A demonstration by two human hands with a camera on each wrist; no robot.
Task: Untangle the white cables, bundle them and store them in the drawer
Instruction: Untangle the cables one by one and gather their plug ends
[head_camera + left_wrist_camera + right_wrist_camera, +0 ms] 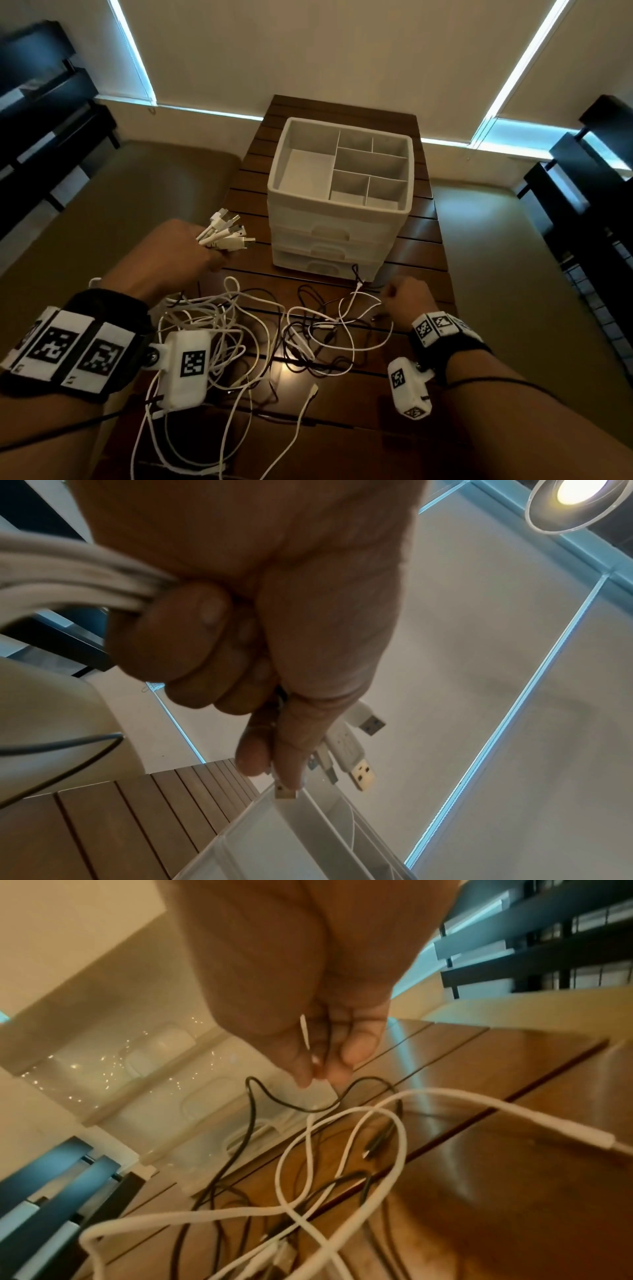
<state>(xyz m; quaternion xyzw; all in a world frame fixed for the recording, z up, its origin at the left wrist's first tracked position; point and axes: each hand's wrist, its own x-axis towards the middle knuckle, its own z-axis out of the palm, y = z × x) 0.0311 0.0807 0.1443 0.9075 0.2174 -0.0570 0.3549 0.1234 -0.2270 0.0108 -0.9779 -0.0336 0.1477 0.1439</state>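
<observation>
My left hand is raised over the table's left edge. It grips a bunch of white cable ends, and their USB plugs fan out toward the drawer unit. From this fist the white cables hang into a loose tangle on the table, mixed with thin black cables. My right hand is low at the tangle's right side and pinches a thin white cable end. The white three-drawer unit stands behind with all its drawers closed.
The dark slatted wooden table is narrow, and the drawer unit fills its far half. An open compartment tray sits on top of the unit. Black shelving flanks both sides. One white cable end lies near the front.
</observation>
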